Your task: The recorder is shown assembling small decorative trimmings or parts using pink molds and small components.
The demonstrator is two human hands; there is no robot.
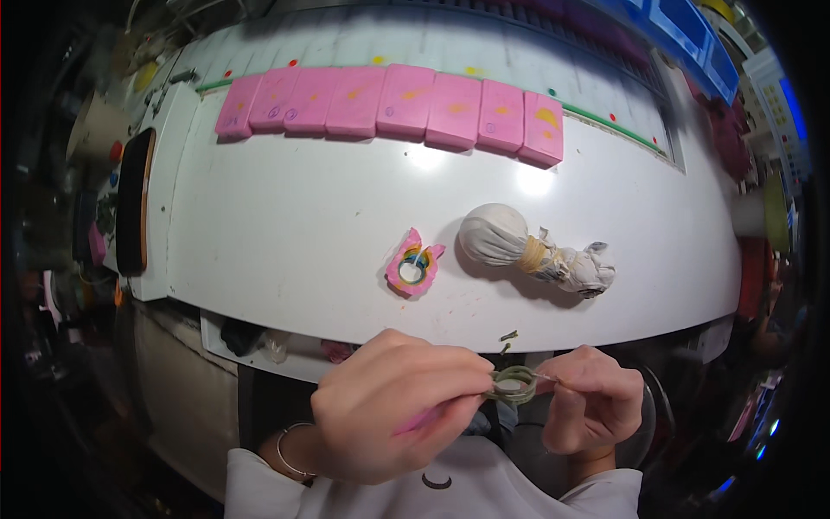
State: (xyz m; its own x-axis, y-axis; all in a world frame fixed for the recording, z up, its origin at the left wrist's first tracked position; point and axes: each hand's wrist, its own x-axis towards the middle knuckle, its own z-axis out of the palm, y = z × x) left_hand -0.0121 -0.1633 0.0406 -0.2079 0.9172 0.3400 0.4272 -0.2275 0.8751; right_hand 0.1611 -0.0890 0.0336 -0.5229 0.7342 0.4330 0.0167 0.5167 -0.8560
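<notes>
Worn on the head, left of a pair — looking down and forward over the white table, upright and unmirrored. Close above the left hand and right hand, farther from the pink blocks — wide fisheye, bending straight edges toward a dark rim.

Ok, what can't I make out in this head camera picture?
All in the head view:
Green ring: left end, hidden by the left hand.
Thin piece at the right hand: too small to identify.
Cloth bundle: inside hidden by its wrapping.
Blue bin: cut off by the top edge.
</notes>
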